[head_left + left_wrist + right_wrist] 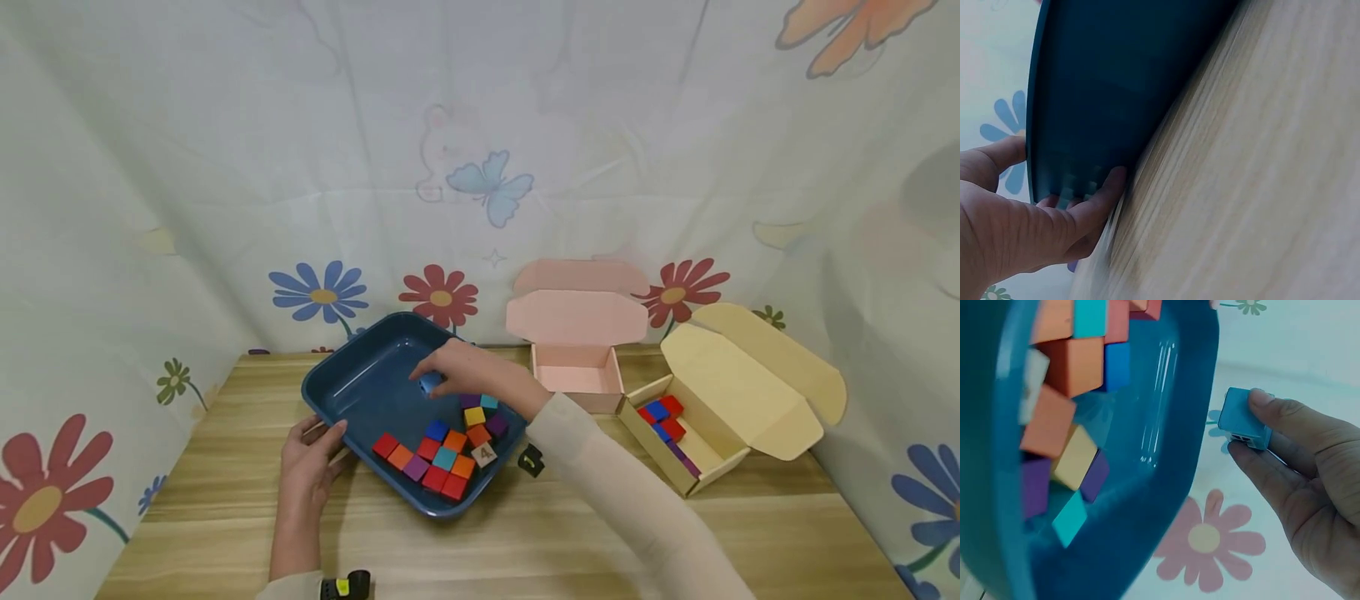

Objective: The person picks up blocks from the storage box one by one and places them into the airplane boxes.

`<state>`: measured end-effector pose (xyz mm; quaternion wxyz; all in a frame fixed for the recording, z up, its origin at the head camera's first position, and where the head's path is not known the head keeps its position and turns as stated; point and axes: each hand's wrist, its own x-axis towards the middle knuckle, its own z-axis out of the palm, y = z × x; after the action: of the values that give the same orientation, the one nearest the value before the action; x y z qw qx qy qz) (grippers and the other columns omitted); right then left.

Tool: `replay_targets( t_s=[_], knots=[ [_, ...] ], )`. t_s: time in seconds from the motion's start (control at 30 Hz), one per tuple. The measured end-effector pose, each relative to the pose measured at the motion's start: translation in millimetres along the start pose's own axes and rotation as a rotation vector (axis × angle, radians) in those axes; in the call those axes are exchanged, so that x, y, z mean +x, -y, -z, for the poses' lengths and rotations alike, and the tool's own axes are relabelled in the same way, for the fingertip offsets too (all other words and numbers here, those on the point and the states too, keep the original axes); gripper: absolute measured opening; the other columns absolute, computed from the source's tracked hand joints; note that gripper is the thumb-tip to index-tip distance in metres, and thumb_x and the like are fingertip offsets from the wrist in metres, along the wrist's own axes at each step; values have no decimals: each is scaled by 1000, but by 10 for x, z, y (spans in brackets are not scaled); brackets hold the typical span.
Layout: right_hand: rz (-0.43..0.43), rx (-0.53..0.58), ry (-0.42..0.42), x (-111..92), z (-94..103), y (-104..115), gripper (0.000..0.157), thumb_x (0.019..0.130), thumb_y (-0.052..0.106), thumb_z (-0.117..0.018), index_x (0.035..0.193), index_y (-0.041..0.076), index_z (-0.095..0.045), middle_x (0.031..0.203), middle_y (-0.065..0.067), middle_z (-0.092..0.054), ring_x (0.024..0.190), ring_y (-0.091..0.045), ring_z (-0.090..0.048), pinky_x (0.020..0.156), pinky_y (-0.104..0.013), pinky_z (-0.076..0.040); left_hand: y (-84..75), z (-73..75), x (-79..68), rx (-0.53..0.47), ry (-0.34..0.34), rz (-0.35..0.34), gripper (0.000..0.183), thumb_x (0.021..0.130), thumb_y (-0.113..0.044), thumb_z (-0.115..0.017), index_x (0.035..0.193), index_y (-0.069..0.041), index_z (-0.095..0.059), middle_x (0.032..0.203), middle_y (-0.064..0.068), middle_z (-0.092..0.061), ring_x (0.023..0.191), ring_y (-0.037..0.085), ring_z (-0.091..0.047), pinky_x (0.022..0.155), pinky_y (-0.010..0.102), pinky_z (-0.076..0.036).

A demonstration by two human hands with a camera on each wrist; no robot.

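Note:
My left hand (pixel 306 462) grips the left rim of a deep blue tray (pixel 352 396), its thumb and fingers at the edge in the left wrist view. The tray leans, and its colored wooden blocks (pixel 444 458) are gathered toward the near and right sides. Above the tray's interior, my right hand (pixel 468 371) pinches a light blue block (pixel 1244 419) between thumb and fingers. Dark printed marks show on one side of that block. One plain block (pixel 483 454) in the tray bears a dark figure.
Right of the tray stands an open yellow box (pixel 723 417) with several red, blue and purple blocks (pixel 663 417) inside. Behind it, an open pink box (pixel 577 379) stands near the flower-printed curtain (pixel 480 100). Everything rests on a wood-grain table (pixel 480 558).

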<state>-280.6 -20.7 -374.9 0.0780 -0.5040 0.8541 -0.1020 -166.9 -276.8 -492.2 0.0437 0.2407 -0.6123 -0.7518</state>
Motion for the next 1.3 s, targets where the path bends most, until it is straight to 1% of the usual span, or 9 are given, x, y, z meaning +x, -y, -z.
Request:
replay_targets(
  t_s=[0.33,0.43,0.57,0.67,0.73,0.87,0.97,1.07,1.3],
  knots=[
    [-19,3,10,-297,39,-124,40,97,25,-73,134,14,-67,129,-3,-69,101,-17,-68,91,-23,-53,-6,0,13,10,7,14,79,100,-10,-65,161,-8,-15,137,7,-36,112,16,-57,89,34,-56],
    [-30,8,9,-371,54,-165,40,96,25,-73,134,14,-67,127,-3,-70,94,-15,-68,85,-22,-54,-13,-1,10,9,7,14,79,100,-9,-65,161,-8,-15,136,6,-37,114,17,-57,88,34,-56],
    [-40,-7,1,-469,60,-227,40,96,27,-74,133,15,-68,96,-1,-74,69,-10,-56,67,-19,-47,-19,-5,0,-5,9,11,79,99,-9,-66,160,-7,-15,133,5,-38,113,18,-58,86,34,-57],
    [-48,-14,-4,-562,65,-269,40,95,28,-74,132,15,-68,78,-1,-67,62,-10,-50,61,-20,-44,-21,-14,-7,-8,8,7,79,99,-10,-66,160,-6,-15,132,6,-39,112,18,-58,85,33,-57],
    [-58,-37,-12,-636,68,-299,40,94,29,-75,132,16,-69,80,0,-69,64,-10,-54,63,-20,-46,-18,-16,-7,-5,5,5,80,99,-10,-66,160,-6,-15,133,6,-38,112,18,-58,85,33,-57],
    [-88,-80,-34,-801,84,-380,39,94,32,-76,130,17,-70,104,1,-75,81,-11,-66,78,-22,-55,-13,-11,-5,0,1,6,80,99,-10,-66,160,-7,-15,134,6,-38,113,18,-58,86,34,-57],
    [-106,-67,-52,-913,105,-455,37,93,30,-77,127,16,-72,113,1,-74,87,-13,-68,83,-24,-56,-13,-2,-7,2,-4,4,79,99,-10,-66,160,-7,-16,133,6,-39,113,18,-58,86,34,-57],
    [-112,-39,-64,-1020,129,-537,36,91,25,-79,125,13,-73,114,-2,-74,85,-14,-67,80,-26,-57,-12,3,-8,-1,-13,0,77,99,-10,-66,159,-7,-17,132,6,-39,114,19,-58,86,35,-57],
    [-60,-90,-91,-1373,193,-730,32,87,15,-82,117,5,-76,101,-5,-76,80,-14,-68,74,-28,-58,-1,-6,2,-3,-5,0,79,99,-10,-66,160,-7,-16,132,6,-39,113,18,-59,84,33,-57]
  ],
)
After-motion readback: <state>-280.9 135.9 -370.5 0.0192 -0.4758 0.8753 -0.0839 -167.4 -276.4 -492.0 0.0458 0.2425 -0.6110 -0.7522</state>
